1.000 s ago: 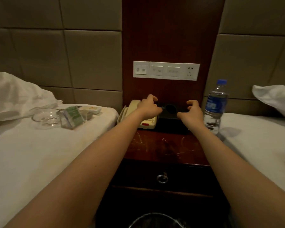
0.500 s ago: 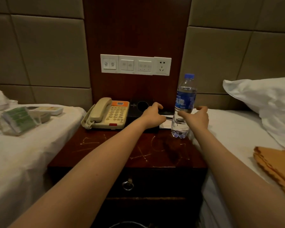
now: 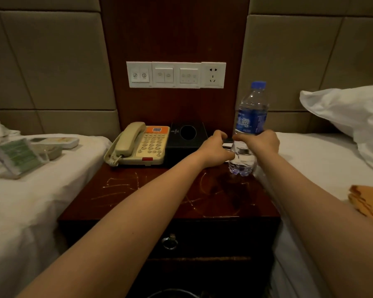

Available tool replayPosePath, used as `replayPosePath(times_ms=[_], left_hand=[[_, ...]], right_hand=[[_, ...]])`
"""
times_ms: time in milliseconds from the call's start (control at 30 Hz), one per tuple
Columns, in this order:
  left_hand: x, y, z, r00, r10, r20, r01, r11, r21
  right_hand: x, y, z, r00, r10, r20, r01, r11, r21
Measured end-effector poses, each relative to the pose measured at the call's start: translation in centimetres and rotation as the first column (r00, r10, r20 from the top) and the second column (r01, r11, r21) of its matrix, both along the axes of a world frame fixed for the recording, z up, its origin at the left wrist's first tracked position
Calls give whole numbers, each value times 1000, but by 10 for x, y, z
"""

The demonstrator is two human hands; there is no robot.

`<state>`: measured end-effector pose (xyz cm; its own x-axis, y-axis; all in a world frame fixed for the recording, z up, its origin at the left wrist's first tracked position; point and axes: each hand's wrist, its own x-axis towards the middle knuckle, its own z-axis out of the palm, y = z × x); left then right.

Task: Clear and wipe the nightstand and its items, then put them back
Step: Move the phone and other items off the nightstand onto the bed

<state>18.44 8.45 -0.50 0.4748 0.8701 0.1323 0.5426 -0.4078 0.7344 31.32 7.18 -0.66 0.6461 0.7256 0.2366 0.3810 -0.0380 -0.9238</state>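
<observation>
Right grip (image 3: 261, 144) clasps bottle (image 3: 251, 117) at table's (image 3: 138, 190) 2 o'clock; left grip (image 3: 213, 149) curled beside it, hold unclear.

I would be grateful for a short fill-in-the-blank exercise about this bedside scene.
The right hand grips the clear plastic water bottle, whose cap is ___.
The beige corded telephone stands to the ___ of the black square tissue box.
The folded orange cloth lies on the ___ bed.
Missing words: blue; left; right.
</observation>
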Motion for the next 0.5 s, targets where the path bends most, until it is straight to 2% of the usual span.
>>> replayPosePath(times_ms=[167, 333, 500], left_hand=[[-12, -20, 24, 1000, 3, 24, -3, 1000, 12], [-22, -41, 51, 1000, 10, 19, -10, 1000, 20], [-54, -56, 67, 995, 98, 16, -99, 993, 70]], right_hand=[[2, -23, 25, 975, 28, -220, -17, 999, 51], [-22, -45, 51, 883, 151, -444, -125, 988, 87], [-64, -59, 69, 807, 330, -490, -313, 942, 121]])
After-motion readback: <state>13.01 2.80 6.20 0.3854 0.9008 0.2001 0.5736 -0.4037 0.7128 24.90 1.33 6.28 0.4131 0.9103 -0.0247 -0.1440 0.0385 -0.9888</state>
